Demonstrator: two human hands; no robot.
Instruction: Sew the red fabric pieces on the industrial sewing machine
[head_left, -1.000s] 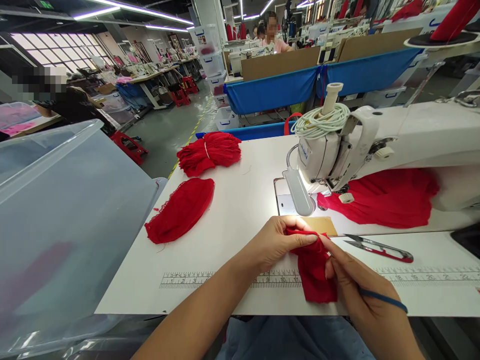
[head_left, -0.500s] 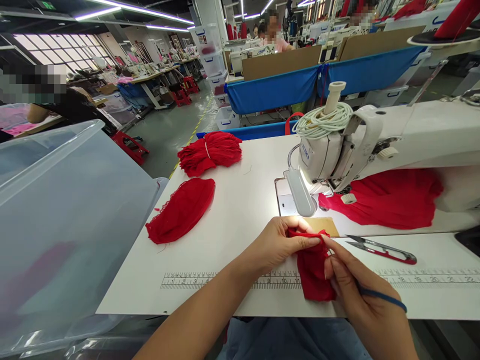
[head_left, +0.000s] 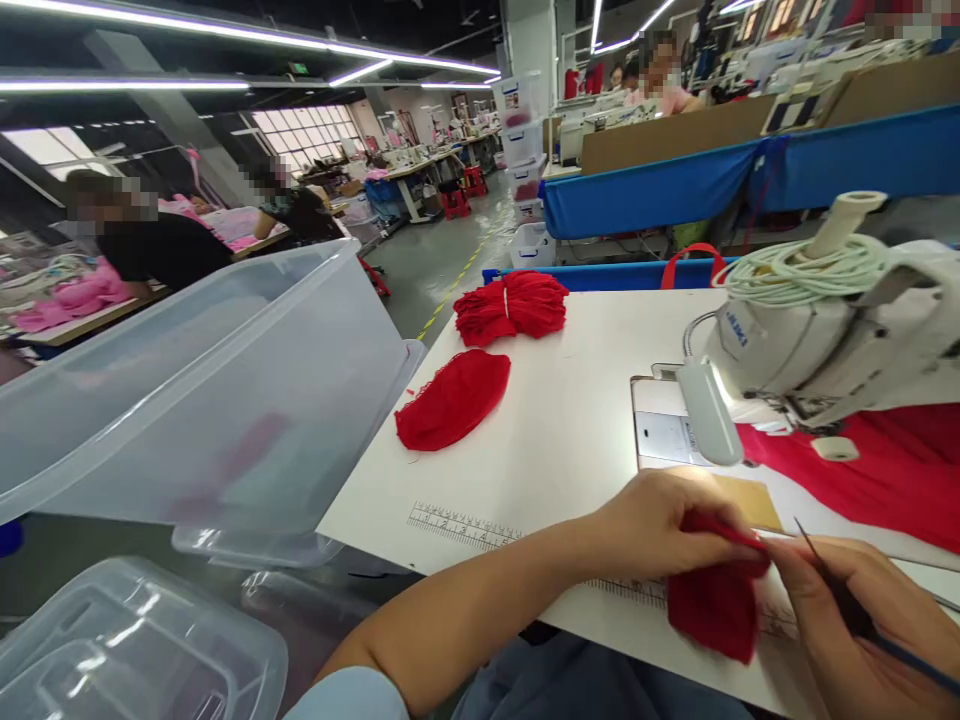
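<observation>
My left hand (head_left: 660, 525) pinches the top edge of a small red fabric piece (head_left: 712, 605) at the near edge of the white sewing table (head_left: 577, 430). My right hand (head_left: 862, 620) holds the same piece from the right, with a thin dark pointed tool running between its fingers. The piece hangs down over the printed ruler (head_left: 465, 527) along the table's front. The white sewing machine (head_left: 817, 330) stands just behind my hands, and red fabric (head_left: 885, 470) lies under its arm.
A flat red lace piece (head_left: 454, 400) and a tied bundle of red pieces (head_left: 510, 305) lie at the table's far left. A large clear plastic bin (head_left: 202, 390) stands left of the table, above another bin (head_left: 127, 650). Other people work at distant tables.
The view has swung left and down, so the bins fill more of it. My hands still hold the red piece, now lower right. The scissors are out of sight.
</observation>
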